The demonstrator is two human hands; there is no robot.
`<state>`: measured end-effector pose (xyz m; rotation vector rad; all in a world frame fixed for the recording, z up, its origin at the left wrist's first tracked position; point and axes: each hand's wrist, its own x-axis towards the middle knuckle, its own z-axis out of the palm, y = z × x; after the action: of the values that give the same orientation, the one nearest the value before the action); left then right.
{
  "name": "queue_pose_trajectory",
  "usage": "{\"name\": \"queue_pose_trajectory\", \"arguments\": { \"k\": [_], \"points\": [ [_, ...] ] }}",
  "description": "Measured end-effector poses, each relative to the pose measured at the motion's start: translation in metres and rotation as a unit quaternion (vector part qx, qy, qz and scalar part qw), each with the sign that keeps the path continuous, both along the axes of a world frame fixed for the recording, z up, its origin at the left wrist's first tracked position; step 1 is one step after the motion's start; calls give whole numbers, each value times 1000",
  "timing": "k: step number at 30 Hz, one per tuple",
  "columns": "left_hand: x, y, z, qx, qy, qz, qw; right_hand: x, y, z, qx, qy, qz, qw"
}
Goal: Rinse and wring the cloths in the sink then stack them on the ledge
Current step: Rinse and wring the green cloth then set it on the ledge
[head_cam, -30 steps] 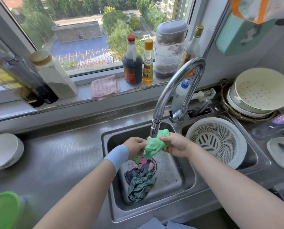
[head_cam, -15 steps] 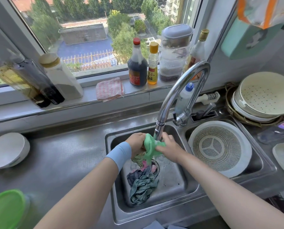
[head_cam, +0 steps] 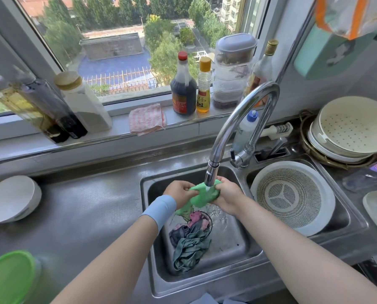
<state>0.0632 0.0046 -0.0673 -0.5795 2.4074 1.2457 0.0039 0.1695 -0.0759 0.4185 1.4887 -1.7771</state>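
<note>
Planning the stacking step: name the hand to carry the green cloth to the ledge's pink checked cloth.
Left, probably. Both hands grip the green cloth, but the left hand is nearer the pink checked cloth on the ledge; the faucet rises by the right hand.

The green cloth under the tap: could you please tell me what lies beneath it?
Beneath the green cloth, a heap of pink, grey and teal cloths lies on the sink floor. The heap hides most of the drain and anything under it.
</note>
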Motion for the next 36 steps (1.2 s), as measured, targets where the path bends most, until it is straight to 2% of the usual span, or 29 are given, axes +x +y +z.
{"name": "queue_pose_trajectory", "arguments": {
  "k": [2,3,6,7,10,12,14,17,19,21,23,24,26,29,30,33,36],
  "points": [
    [1,6,-5,-3,12,-31,999,1,-3,4,-65,-72,-42,994],
    [2,9,-6,30,16,-27,999,3,-2,6,-92,-100,-46,990],
    [6,13,-10,241,-19,50,969,9,2,5,-165,-139,-43,976],
    [7,14,-12,264,-24,54,963,10,2,2,-177,-137,-45,974],
    [5,13,-15,176,-19,79,981,11,4,-14,-74,-33,-34,996],
    [3,14,-19,171,-11,135,976,16,11,-19,10,85,45,995],
    [1,15,-18,191,-16,159,968,25,19,-18,63,197,168,964],
    [-3,20,-17,200,-24,157,967,33,16,-16,203,326,278,881],
    [-4,23,-12,168,-7,137,976,33,12,-14,267,362,290,845],
    [-1,24,-9,104,11,89,991,30,13,-9,317,367,310,818],
    [6,25,-9,89,2,72,993,26,14,-4,344,362,332,801],
    [11,26,-9,107,-15,83,991,24,13,-1,343,349,334,805],
    [20,30,-13,207,-40,116,971,21,9,5,326,328,320,827],
    [23,36,-12,374,-25,167,912,17,5,5,277,298,273,872],
    [22,36,-8,375,-18,166,912,16,5,4,260,284,250,888],
    [8,29,-3,281,-11,175,944,15,13,2,179,236,174,939],
    [-1,21,1,194,0,138,971,13,19,0,136,268,187,935]
  ]
}}
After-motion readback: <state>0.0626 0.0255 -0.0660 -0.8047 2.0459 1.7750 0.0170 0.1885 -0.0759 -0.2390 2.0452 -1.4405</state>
